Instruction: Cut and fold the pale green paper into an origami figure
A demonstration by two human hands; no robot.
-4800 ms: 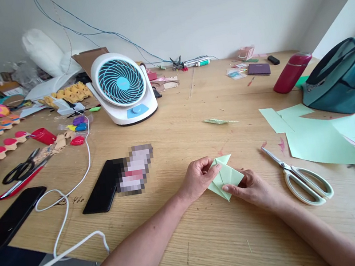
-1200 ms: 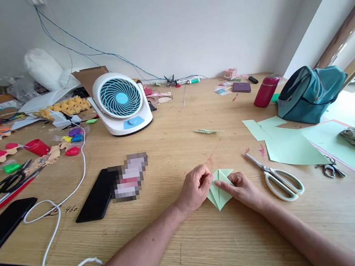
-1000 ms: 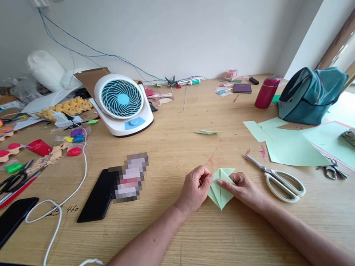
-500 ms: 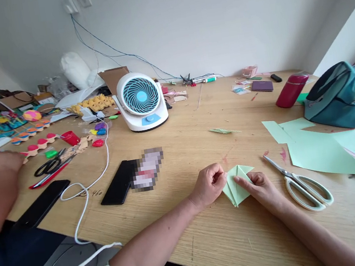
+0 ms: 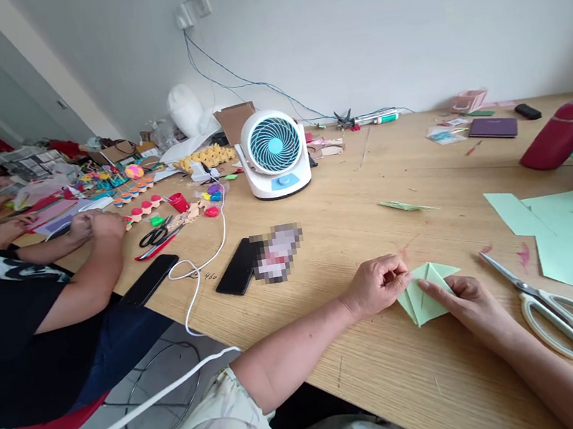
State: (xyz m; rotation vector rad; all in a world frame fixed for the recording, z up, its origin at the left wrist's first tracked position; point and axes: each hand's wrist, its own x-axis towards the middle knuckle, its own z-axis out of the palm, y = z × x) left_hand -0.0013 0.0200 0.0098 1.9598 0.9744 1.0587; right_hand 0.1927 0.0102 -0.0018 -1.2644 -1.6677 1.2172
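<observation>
Folded pale-green paper (image 5: 424, 289) lies flat on the bench (image 5: 379, 388), near its front edge; left hand (image 5: 379, 285) pinches its left corner with closed fingers, right hand (image 5: 468, 298) presses fingertips flat on its right flap; grip and paper shape match half a second ago, so the crease is still being worked; what changed is the view, swung left; a co-worker's hands (image 5: 97, 225) now show by the painted egg-carton pieces (image 5: 141, 210); white-handled scissors (image 5: 560, 309) lie just right, untouched.
</observation>
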